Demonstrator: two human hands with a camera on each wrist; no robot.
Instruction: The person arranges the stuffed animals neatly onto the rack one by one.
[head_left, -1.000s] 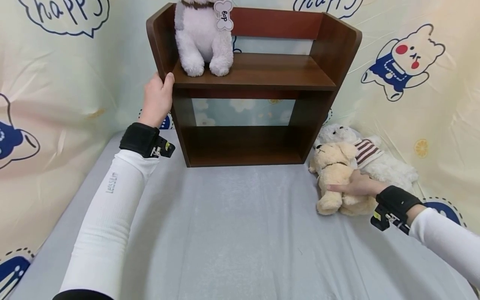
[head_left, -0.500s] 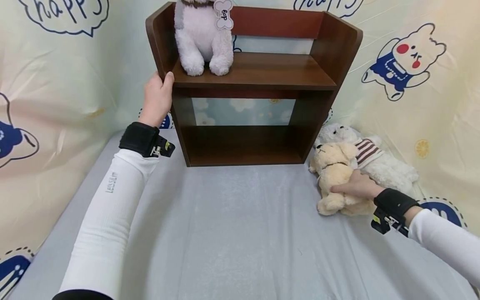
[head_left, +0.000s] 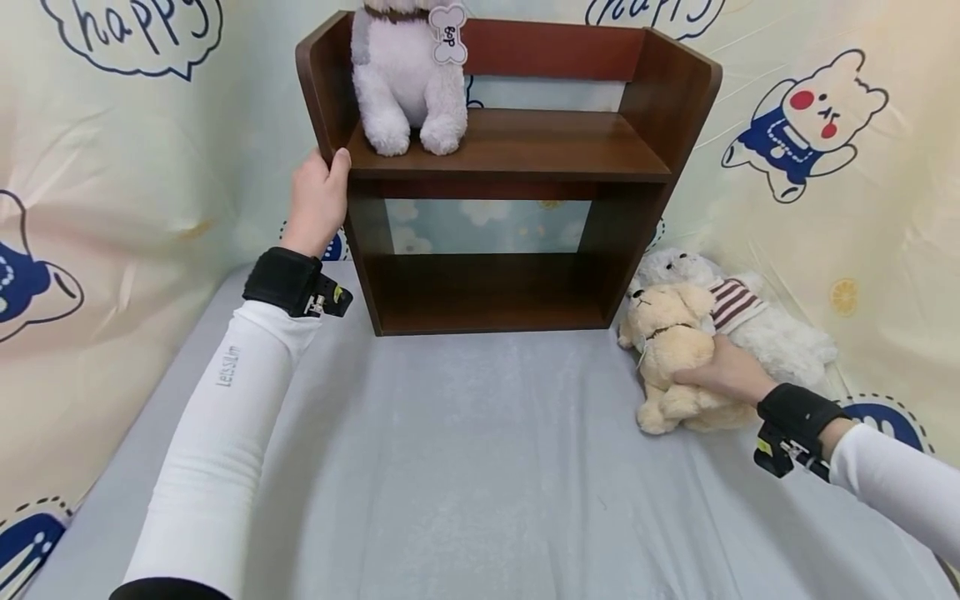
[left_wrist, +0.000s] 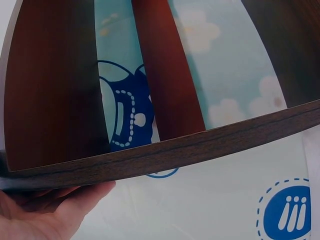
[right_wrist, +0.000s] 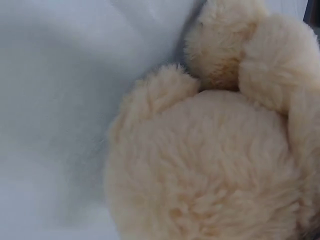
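Observation:
My left hand [head_left: 315,204] grips the left side panel of a dark brown wooden shelf [head_left: 540,143], thumb on its front edge. In the left wrist view, that hand [left_wrist: 55,212] lies against the shelf's edge [left_wrist: 150,155]. At the right, my right hand [head_left: 731,371] holds a beige plush dog [head_left: 675,350] round its lower body, thumb across the belly; the other fingers are mostly hidden. Its fur [right_wrist: 205,165] fills much of the right wrist view. A white plush dog [head_left: 408,75] with a bone-shaped tag sits on the upper board, its head cut off by the frame.
Behind the beige dog lies a white plush toy [head_left: 787,342] in a striped shirt, against the printed curtain [head_left: 885,250]. The shelf stands at the back of a table covered in grey cloth [head_left: 480,467].
My right hand has shifted slightly to the right and its thumb has drawn in on the beige dog, whose legs have moved a little. The left hand keeps its grip on the shelf.

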